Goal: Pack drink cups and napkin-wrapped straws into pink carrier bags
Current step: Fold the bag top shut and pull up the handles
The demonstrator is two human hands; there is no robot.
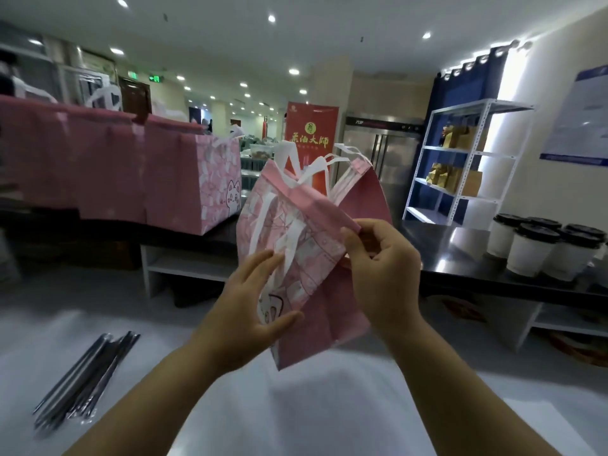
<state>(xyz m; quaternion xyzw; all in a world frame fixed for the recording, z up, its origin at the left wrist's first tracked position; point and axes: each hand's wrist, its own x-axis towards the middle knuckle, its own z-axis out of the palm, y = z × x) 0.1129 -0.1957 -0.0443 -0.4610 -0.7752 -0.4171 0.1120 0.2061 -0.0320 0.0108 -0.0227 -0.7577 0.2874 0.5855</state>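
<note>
Two hands are on one flat pink bag, and that is where we stand in the job. Nearest us, on the white table (pixel 296 406), a bundle of dark wrapped straws (pixel 84 373) lies at the near left, well apart from the hands. No napkins show around them, so we cannot tell whether wrapping is done.

Above the table, our left hand (pixel 250 307) lies spread against the printed face of the pink carrier bag (pixel 296 245), fingers splayed, thumb under its lower edge. Our right hand (pixel 381 268) pinches the bag's top hem between thumb and fingertips. The bag looks unopened; its white handles (pixel 316 169) stick up behind, and there seem to be further flat bags stacked at its back, though we cannot count them.

We judge the step to be separating or opening a bag before anything goes in. The next move calls for pulling the two walls apart at the hem, squaring the base, and standing the bag on a free surface so a cup can drop in upright.

Further off on the right, a cluster of white drink cups with black lids (pixel 539 245) waits on a dark counter (pixel 460 255). To the far left, a row of opened pink bags (pixel 131 166) stands on another surface; whether they are filled is hidden. Beyond are a white shelf rack (pixel 467 159) and an orange banner (pixel 311 126).
</note>
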